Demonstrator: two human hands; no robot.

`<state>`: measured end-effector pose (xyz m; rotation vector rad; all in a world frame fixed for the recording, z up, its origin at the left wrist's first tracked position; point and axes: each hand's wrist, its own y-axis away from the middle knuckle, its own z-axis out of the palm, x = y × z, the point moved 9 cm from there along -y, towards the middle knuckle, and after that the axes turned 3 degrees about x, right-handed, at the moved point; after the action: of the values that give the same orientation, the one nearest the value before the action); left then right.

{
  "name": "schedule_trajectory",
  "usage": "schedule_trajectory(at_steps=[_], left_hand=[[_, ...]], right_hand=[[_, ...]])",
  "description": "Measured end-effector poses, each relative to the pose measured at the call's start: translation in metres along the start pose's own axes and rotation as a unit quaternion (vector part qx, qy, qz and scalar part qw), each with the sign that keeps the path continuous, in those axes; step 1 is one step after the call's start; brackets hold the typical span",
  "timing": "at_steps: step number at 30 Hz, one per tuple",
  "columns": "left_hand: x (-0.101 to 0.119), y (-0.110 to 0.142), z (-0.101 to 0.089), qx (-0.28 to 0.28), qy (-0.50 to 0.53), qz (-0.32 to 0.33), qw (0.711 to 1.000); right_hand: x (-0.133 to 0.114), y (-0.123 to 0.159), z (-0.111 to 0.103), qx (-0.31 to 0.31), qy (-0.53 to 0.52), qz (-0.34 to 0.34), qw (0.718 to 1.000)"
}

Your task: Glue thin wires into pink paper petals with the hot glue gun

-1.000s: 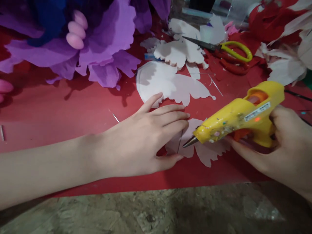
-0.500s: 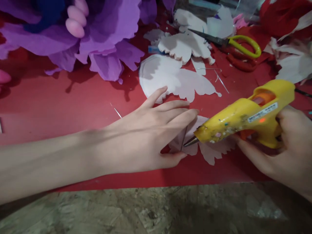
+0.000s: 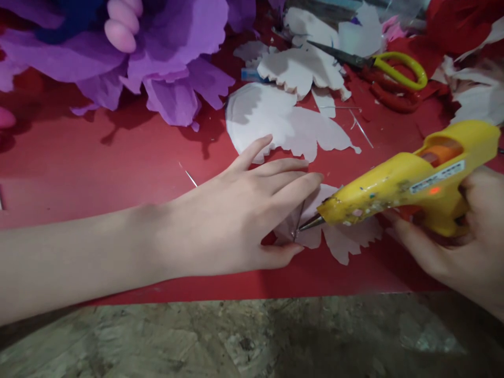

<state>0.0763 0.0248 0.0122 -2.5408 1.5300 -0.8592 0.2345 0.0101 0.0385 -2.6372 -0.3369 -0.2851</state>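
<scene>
My left hand (image 3: 255, 210) lies palm down on the red tabletop, fingers stretched and apart. Beneath its fingers is a pale pink, scallop-edged paper petal (image 3: 340, 241), partly hidden by the hand. A thin wire (image 3: 298, 220) runs along the petal between my thumb and forefinger. My right hand (image 3: 468, 241) is wrapped around the handle of a yellow glue gun (image 3: 378, 184) with a small orange light lit. The gun's metal nozzle points left and meets the petal beside the wire. Just above my left fingers lies a white butterfly-shaped paper cutout (image 3: 271, 118).
Purple paper petals (image 3: 177, 58) with pink oval pieces (image 3: 120, 34) fill the back left. Scissors (image 3: 394, 71) with a yellow and a red handle lie by stacked white cutouts (image 3: 299, 71) at the back. Thin metal wires (image 3: 362, 130) are scattered about. The red table (image 3: 118, 173) ends at a near edge.
The glue gun's rear has swung slightly up and right in view, and its nozzle has shifted slightly along the wire. My left hand keeps its place on the petal.
</scene>
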Motion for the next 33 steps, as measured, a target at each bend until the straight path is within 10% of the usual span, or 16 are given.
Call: schedule_trajectory(at_steps=[33], left_hand=[[-0.002, -0.001, -0.002, 0.021, 0.028, -0.006, 0.999]], right_hand=[[0.014, -0.010, 0.001, 0.000, 0.020, 0.057, 0.998]])
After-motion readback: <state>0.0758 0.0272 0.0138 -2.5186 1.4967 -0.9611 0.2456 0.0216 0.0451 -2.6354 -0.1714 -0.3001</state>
